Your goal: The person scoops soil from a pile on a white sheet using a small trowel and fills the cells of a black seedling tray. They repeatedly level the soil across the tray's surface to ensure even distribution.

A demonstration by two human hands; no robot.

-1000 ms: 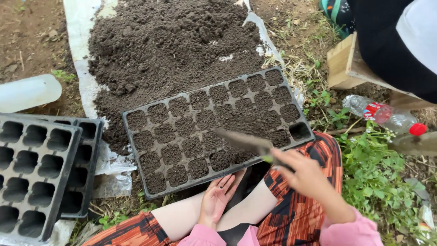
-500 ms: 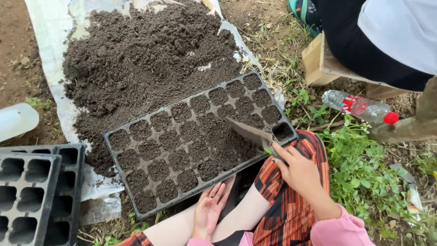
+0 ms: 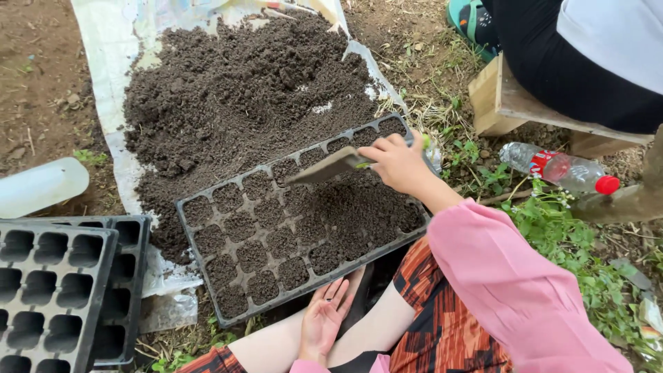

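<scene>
The soil heap (image 3: 242, 90) is the biggest thing before me, dark and loose on a pale sheet (image 3: 110, 83) spread over bare ground, just beyond the tray (image 3: 228, 304) I work on. That black tray leans against my knees, tilted toward the heap, its far edge touching the soil; nearly every cell is packed, and a loose layer lies over the cells on the right side. To my left stand empty trays (image 3: 62, 290), stacked, and a pale plastic jug (image 3: 41, 185) lies behind them. On my right another person sits on a wooden stool (image 3: 511, 103), with a clear bottle (image 3: 559, 167) with a red cap in the weeds beside it. My right hand (image 3: 397, 162) is out over the tray's far right corner, its grip closed around the handle of a trowel (image 3: 324, 168), whose blade points left, low over the upper cells. My left hand (image 3: 326, 314) lies palm up and open at the tray's near edge, holding nothing. I judge I am at the levelling step: spreading the surplus across the cells. The next move, I think, calls for a flat, light drag of the blade leftward, so that soil drops into shallow cells without gouging the full ones.
</scene>
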